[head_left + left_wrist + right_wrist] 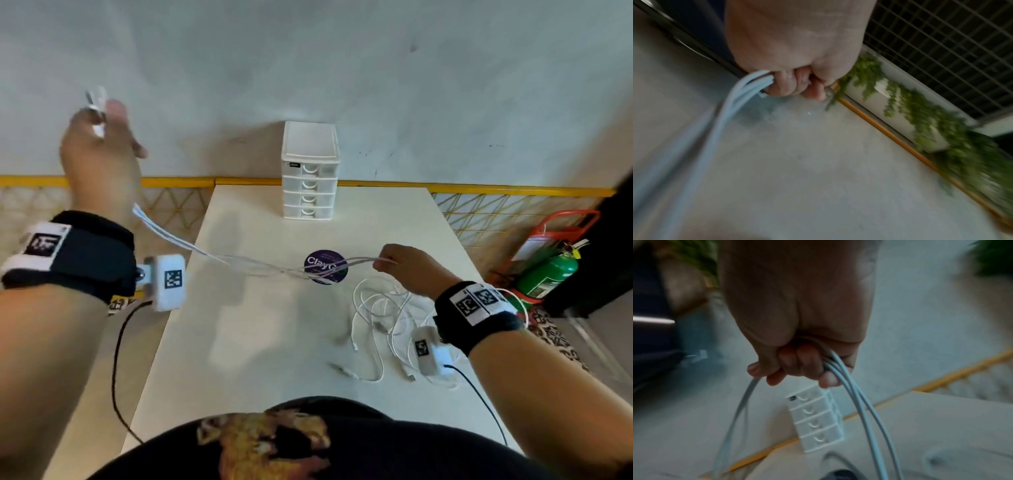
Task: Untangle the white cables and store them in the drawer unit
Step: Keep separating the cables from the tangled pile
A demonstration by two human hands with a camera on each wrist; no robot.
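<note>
A folded white cable (219,257) stretches in the air between my two hands. My left hand (102,137), raised high at the left, grips one end of it, with plugs sticking out above the fist; several strands (748,87) leave the curled fingers. My right hand (400,265), low over the table's right side, grips the other end of the strands (840,374). A tangle of white cables (383,325) lies on the table under my right wrist. The white four-drawer unit (310,171) stands at the table's far edge, all drawers pushed in.
A round purple sticker (325,265) lies on the white table (257,342) below the stretched cable. A green fire extinguisher (548,270) in a red stand sits on the floor to the right. A yellow rail (479,188) runs behind the table.
</note>
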